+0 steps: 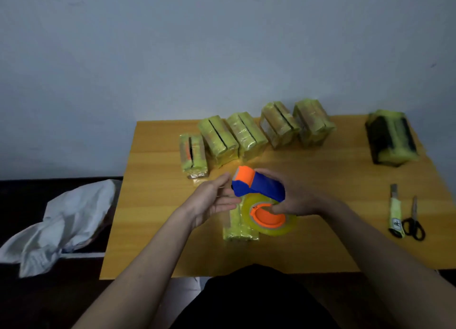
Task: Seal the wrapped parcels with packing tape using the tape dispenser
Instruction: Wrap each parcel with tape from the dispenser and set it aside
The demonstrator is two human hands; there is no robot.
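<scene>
Blue-and-orange plastic: tape dispenser [256,188], carrying a roll of clear packing tape [271,217], held above the table's near centre. Right hand [293,195] is wrapped round its blue body, thumb on the orange hub. Left hand [214,200] hovers just left of the dispenser's nose, fingers relaxed, grasping nothing.

Yellow-green film: one flat parcel [238,226] lying under the dispenser, partly hidden by the roll. Five more parcels [249,136] in a leaning row at the far side; a dark one [391,138] stands apart, far right.

Hazards, judged:
- The free tape end is not visible; if it has fallen back onto the roll, the left hand must pick it loose, and the film may crease.
- The cutter edge at the nose sits close to the left fingers; a quick pull could nick them.
- The parcel is unheld; dragging tape across it would likely slide or lift it.
- The leaning row could topple if bumped by a far stroke.

Room: bare wooden table [160,217] left of the parcel; a box cutter [394,210] and scissors [414,220] lie well to the right, near that edge. The near edge is close behind the parcel. White cloth [69,220] lies off the table, left.
</scene>
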